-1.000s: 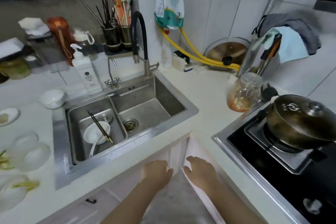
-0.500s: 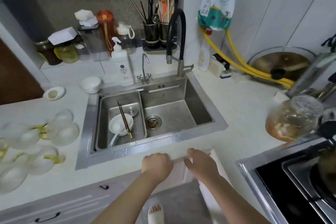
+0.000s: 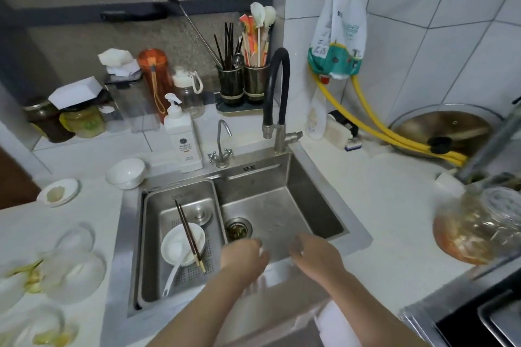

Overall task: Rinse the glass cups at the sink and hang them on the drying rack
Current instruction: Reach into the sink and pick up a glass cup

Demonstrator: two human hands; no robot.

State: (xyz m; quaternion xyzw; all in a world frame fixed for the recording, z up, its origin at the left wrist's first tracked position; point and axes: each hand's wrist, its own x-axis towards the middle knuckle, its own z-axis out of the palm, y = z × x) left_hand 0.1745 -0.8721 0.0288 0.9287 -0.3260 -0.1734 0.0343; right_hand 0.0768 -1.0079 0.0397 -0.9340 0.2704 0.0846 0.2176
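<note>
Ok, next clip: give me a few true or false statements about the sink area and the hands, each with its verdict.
1. Dark chopsticks lie across the white ceramic bowl in the steel sink's left basin. True.
2. Water runs from the black hose tap. False: no stream shows.
3. The left hand has a glass cup in its grip. False: it holds nothing visible, low over the right basin's near edge.
4. The white pump bottle stands behind the sink. True.
5. The right hand rests on the glass jar. False: it is over the sink, apart from the jar.
</note>
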